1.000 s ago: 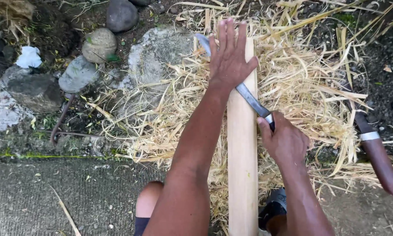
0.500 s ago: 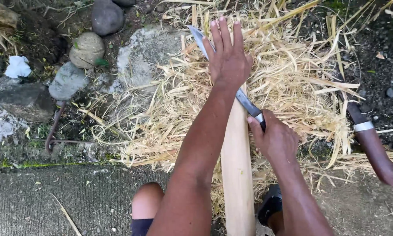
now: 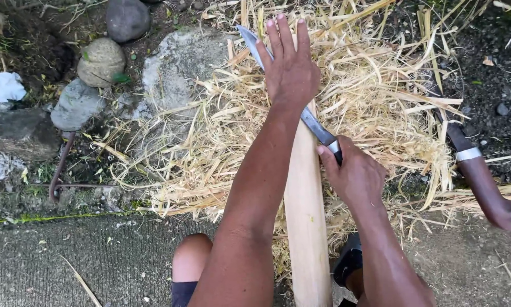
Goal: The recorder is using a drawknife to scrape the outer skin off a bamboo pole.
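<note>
Lying lengthwise from the person's lap toward a heap of pale shavings (image 3: 375, 96), the wooden pole (image 3: 306, 216) runs between the two forearms. A long knife (image 3: 289, 91) lies slanted across its far end, blade tip pointing up and left. The left hand (image 3: 291, 68) rests flat on the back of the blade, fingers stretched out and loosely spread, pressing rather than gripping. The right hand (image 3: 355, 176) is clenched around the knife handle just to the right of the pole, thumb up by the metal collar. A second knife (image 3: 477, 170) with a brown handle lies on the ground well to the right, partly under the shavings. Round stones (image 3: 102, 59) sit at upper left, and a concrete slab (image 3: 67, 261) lies below them.
</note>
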